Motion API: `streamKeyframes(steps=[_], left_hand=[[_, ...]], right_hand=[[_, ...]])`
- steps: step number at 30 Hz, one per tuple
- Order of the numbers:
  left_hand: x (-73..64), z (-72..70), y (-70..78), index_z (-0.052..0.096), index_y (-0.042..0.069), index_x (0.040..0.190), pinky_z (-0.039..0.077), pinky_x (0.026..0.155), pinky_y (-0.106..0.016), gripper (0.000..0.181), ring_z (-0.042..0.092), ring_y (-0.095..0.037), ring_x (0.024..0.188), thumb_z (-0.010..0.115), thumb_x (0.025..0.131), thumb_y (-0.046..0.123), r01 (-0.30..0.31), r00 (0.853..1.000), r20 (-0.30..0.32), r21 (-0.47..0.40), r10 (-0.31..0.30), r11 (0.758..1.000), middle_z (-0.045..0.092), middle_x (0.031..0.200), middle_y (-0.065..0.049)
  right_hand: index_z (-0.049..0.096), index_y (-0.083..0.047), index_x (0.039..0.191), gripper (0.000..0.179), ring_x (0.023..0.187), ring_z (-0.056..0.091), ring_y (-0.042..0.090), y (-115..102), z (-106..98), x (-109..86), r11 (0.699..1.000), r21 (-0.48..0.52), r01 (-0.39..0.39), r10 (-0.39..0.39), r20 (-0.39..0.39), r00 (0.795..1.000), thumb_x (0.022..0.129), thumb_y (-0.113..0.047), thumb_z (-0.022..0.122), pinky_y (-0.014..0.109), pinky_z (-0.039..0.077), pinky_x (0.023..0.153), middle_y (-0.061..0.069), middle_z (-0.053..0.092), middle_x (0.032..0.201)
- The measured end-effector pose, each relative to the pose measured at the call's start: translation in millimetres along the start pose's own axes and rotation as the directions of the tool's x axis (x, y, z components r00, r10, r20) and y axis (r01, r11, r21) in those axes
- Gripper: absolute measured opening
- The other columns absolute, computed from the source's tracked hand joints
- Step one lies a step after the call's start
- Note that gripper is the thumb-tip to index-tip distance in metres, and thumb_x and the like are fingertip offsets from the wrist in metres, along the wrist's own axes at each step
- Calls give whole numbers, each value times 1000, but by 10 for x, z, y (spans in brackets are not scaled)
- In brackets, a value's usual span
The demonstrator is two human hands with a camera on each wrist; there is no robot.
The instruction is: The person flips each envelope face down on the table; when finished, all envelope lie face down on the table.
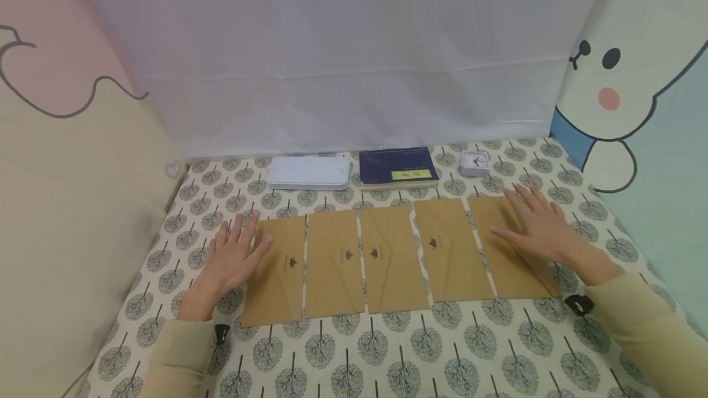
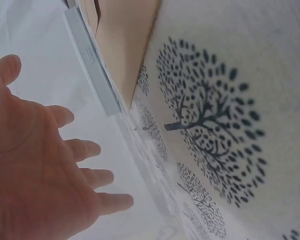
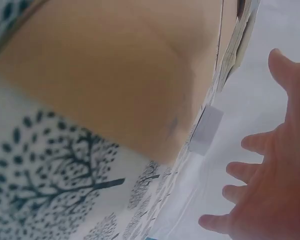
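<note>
Several brown kraft paper envelopes point(image 1: 334, 263) lie side by side in a row on the cloth, most with a small dark crown print. My left hand point(image 1: 229, 261) is by the outer edge of the leftmost envelope point(image 1: 279, 241), fingers spread and holding nothing. At the other end, my right hand point(image 1: 539, 229) is over the rightmost envelope point(image 1: 511, 278), partly covering it, with its fingers spread too. Both wrist views show the palms, the left palm point(image 2: 40, 165) and the right palm point(image 3: 275, 185), bare and raised off the table surface.
Behind the row stand a white flat case point(image 1: 308, 172), a dark blue book point(image 1: 393, 161) with a yellow label, and a small pale square clock point(image 1: 474, 164). A tree-patterned cloth point(image 1: 332, 361) covers the table. Hanging fabric point(image 1: 354, 66) closes off the back and sides.
</note>
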State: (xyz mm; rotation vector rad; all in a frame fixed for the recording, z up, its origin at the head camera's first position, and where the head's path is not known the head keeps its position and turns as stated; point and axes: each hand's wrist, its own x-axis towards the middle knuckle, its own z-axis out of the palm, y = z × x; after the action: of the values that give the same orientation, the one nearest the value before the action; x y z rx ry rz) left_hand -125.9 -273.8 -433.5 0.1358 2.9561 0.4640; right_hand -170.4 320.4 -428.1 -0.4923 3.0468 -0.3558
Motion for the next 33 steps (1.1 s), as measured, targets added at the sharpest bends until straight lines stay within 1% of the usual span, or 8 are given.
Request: streamKeyframes(steps=[6,11,14,17,20,23,27,33], left_hand=[[9,-5,9,5,1,152,1,105,-65,79,-3,-55,134,25,99,57,-30,999,-25,-53,29,998,-1,150,-34],[15,-14,23,14,-3,150,11,101,-69,74,8,-58,131,33,101,49,-48,998,-33,-90,46,995,12,145,-40],[22,7,32,18,-4,149,24,96,-70,73,18,-57,127,42,100,45,-50,998,-35,-116,47,992,25,137,-40],[30,25,40,22,-5,148,33,89,-66,74,27,-52,120,49,98,42,-50,998,-33,-147,46,988,32,128,-38],[31,20,49,24,-5,147,38,85,-62,75,32,-49,115,53,96,42,-39,999,-25,-159,36,986,34,125,-37],[26,7,66,27,-7,145,41,83,-60,77,36,-48,112,59,93,41,-5,1000,-4,-171,5,985,35,122,-37],[19,-4,79,30,-9,143,39,89,-61,80,37,-51,116,64,90,39,63,998,39,-186,-57,981,35,126,-40],[23,-7,91,32,-12,140,34,94,-64,82,35,-54,120,68,87,38,127,990,80,-196,-113,973,37,130,-41]], right_hand=[[22,4,148,87,131,21,52,-85,7,116,991,27,134,-131,-109,985,89,-45,63,68,22,98,34,28,143],[37,6,141,76,121,38,48,-222,23,224,980,55,193,-185,-128,974,86,-35,71,61,31,97,30,40,135],[48,5,133,66,111,49,45,-353,32,301,964,22,263,-258,-138,956,83,-29,75,59,40,90,28,50,126],[55,4,126,58,101,56,41,-533,6,367,947,-43,317,-320,-150,936,82,-26,76,52,50,72,25,57,117],[56,2,126,56,103,56,38,-700,-1,431,944,-63,324,-329,-107,938,84,-29,74,49,51,72,23,57,119],[53,0,130,57,108,55,36,-822,37,505,945,-39,325,-326,-25,945,87,-34,69,50,48,84,21,54,124],[50,-3,135,57,109,54,33,-960,118,584,944,30,329,-330,45,943,91,-37,64,50,45,89,18,52,127],[51,-1,134,57,110,53,32,-1208,283,713,899,35,436,-436,0,900,89,-33,68,48,43,93,17,55,122]])
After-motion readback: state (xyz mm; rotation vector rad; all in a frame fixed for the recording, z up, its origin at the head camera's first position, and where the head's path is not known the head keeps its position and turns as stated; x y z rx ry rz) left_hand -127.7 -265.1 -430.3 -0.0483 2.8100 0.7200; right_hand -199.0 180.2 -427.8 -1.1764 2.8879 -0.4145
